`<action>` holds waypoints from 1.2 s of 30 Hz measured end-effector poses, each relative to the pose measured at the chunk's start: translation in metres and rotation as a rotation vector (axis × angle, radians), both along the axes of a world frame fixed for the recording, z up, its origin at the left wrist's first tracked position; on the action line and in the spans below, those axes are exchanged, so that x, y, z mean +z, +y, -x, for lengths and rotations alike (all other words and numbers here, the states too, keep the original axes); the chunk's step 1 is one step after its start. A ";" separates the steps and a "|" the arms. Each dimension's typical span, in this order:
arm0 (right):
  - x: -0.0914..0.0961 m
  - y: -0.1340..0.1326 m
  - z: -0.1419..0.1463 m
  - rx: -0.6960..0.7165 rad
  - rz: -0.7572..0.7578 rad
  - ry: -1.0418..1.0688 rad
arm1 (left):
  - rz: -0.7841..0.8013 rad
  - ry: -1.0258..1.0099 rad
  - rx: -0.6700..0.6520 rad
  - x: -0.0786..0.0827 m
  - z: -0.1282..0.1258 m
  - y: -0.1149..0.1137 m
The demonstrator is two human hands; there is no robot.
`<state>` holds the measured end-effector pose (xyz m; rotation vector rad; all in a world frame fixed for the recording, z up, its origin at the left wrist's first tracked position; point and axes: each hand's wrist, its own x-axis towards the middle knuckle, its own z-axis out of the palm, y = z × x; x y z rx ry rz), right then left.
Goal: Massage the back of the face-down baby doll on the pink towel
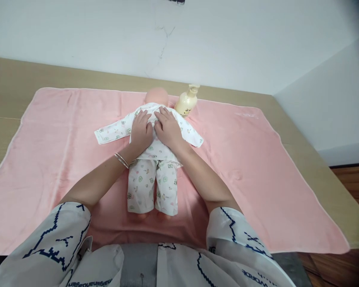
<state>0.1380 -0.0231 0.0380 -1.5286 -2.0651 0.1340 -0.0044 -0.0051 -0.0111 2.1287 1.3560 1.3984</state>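
On the middle of a pink cloth, toward its far side, a doll stretched out with its head at the far end and feet at the near end. Cannot tell from here whether face up or face down. Wears a white long-sleeved top printed with small pale figures, sleeves spread out to left and right, and matching trousers, legs straight and slightly apart, with a little of the feet showing below the hems.

Flat on the upper part of the top, left hand and right hand side by side, fingers extended toward the head and slightly bent, thumbs near each other with a narrow gap between; both resting on the fabric, gripping nothing. Around the left wrist, thin bangles. Above both elbows, white sleeves with dark blue jagged lines.

Just right of the head, on the far part of the cloth, a cream pump bottle, upright. Under the cloth, a wood-toned table, bare along the far and right edges. Beyond, a pale wall with thin crack-like marks. At far right, low down, reddish-brown flooring.
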 end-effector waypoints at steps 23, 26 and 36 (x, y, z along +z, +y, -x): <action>0.025 0.050 -0.078 -0.117 -0.166 0.036 | 0.234 -0.217 -0.681 0.067 -0.083 0.129; 0.022 0.053 -0.079 -0.125 -0.173 0.018 | 0.169 -0.204 -0.614 0.069 -0.092 0.136; 0.022 0.048 -0.076 -0.126 -0.219 0.015 | 0.149 -0.114 -0.585 0.062 -0.035 0.079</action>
